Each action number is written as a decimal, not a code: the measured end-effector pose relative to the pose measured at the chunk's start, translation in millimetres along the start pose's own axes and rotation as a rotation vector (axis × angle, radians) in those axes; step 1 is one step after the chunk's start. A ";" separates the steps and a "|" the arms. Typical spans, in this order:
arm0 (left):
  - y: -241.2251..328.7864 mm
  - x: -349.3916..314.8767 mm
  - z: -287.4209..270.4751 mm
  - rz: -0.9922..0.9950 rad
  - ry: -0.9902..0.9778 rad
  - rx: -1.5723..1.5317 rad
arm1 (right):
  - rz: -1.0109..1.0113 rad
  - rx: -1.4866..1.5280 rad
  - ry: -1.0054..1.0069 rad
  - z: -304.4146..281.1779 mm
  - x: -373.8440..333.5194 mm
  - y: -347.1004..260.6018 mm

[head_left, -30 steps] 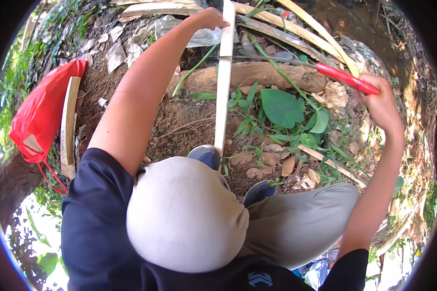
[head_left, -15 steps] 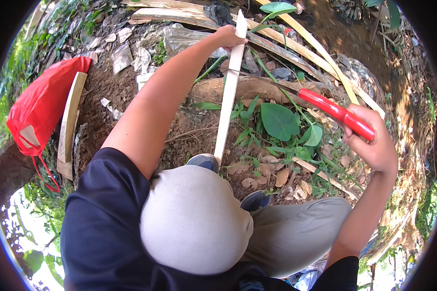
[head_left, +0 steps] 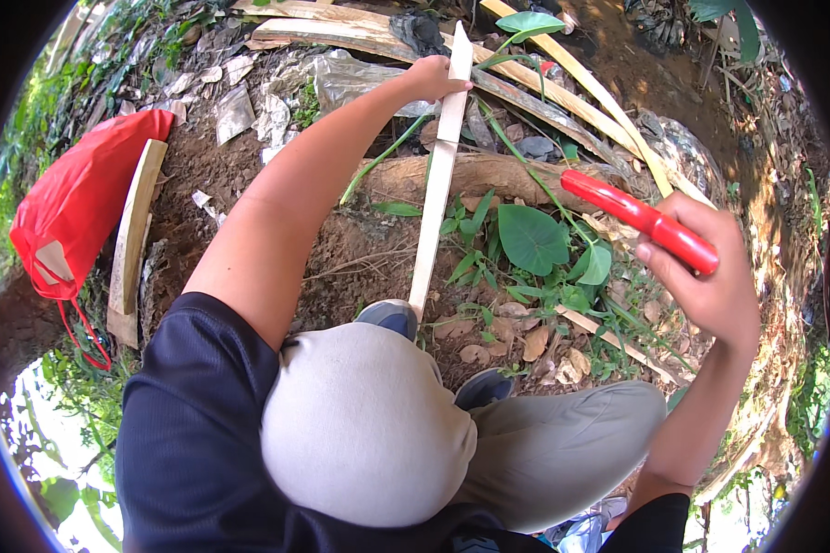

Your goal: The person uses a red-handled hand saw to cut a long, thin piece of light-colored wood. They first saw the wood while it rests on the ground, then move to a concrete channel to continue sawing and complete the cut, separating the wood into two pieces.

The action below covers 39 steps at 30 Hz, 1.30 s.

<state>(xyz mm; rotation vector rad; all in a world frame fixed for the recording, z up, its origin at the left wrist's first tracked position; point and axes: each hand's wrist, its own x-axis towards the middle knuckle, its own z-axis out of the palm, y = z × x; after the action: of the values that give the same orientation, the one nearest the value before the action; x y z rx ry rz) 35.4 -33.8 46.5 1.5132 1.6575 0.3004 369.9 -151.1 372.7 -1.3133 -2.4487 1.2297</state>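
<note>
- Your left hand (head_left: pixel 431 78) grips the pale wooden slat (head_left: pixel 436 184) just below its pointed upper end, the thumb lying across its face.
- The slat runs in front of you, leaning slightly; its lower end is beside your left shoe (head_left: pixel 389 316), though whether it bears on the shoe or on the ground cannot be told. It crosses the thick root (head_left: pixel 512 175) behind it.
- Your right hand (head_left: pixel 715 286) is clenched round the red handle (head_left: pixel 618 203), off to the slat's right; whatever extends past the handle's left end is too thin to make out clearly.
- The slat looks light and fairly stiff, likely to flex a little along its length. A dark line crosses it below your left hand; if that is a cut, treat it as the weak spot.
- Hold it by both edges near the top, well above that line; its sides may be splintery.
- The handle looks smooth and hard, perhaps slippery with sweat, so its thicker rear part gives the surest hold.
</note>
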 end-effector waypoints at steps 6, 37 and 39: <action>-5.5 11.7 -5.8 0.019 -0.052 0.041 | -0.006 -0.102 0.038 6.2 32.0 -48.2; 22.2 -99.1 -24.9 -0.084 0.954 -0.600 | 0.309 0.085 0.249 5.5 40.9 -43.9; 19.3 -121.3 -3.7 -0.090 1.005 -0.606 | 0.277 -0.020 0.180 5.8 28.3 -54.5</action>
<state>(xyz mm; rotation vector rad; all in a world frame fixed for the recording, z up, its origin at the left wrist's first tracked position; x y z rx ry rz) 35.1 -137.5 112.3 0.8224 2.0604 1.5460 314.2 -150.2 399.2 -1.7326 -2.2171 1.0852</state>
